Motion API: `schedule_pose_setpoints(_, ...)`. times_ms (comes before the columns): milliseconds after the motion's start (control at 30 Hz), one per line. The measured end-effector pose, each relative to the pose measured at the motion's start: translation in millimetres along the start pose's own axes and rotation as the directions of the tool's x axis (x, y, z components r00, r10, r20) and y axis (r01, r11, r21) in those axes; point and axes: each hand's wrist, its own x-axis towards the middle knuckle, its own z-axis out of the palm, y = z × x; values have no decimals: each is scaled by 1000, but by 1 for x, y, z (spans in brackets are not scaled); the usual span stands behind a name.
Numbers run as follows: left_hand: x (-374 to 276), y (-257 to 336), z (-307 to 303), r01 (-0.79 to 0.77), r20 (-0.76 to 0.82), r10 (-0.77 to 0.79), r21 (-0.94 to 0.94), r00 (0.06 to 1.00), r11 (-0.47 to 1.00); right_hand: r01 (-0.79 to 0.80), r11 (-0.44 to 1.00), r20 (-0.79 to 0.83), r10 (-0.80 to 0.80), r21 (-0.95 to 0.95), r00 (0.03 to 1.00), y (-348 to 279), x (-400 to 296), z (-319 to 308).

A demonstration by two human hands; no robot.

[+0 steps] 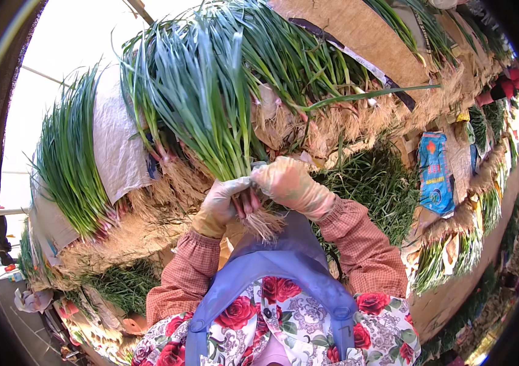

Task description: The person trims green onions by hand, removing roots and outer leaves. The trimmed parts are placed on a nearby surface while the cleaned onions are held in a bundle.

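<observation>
In the middle of the head view, my gloved left hand [220, 201] is closed around the lower stems of a bunch of green onions [229, 142]. Their long leaves point away from me, and the reddish bulbs and pale roots hang toward my blue apron [282, 233]. Right beside the stems is my gloved right hand [287, 180], its fingers bent at the bunch; whether it grips anything is hidden. More green onions [287, 59] lie behind the bunch, roots facing me. One long leaf [373, 94] sticks out to the right.
Another row of green onions [74, 169] lies at the left beside a whitish woven sheet [120, 132]. Loose green leaves [369, 187] are heaped below the ledge at right. Beyond them lie a blue printed sack [435, 174] and further onions [451, 256]. Part of another person [506, 84] shows at far right.
</observation>
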Motion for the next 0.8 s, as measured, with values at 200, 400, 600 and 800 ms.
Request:
schedule_pose_setpoints(200,-8,2,5,-142,-113,128,-127,985,982,-422,845,-142,486,328,863,66,-1,28)
schedule_pose_setpoints(400,-9,-7,-2,-177,-83,165,-170,983,969,-550,-437,703,440,712,559,12,41,28)
schedule_pose_setpoints(600,-7,-8,-6,-229,-140,206,-180,969,957,-288,-318,429,627,903,650,9,32,19)
schedule_pose_setpoints(800,-9,-10,-13,-203,-95,189,-163,977,966,-645,-125,636,386,754,668,15,36,2)
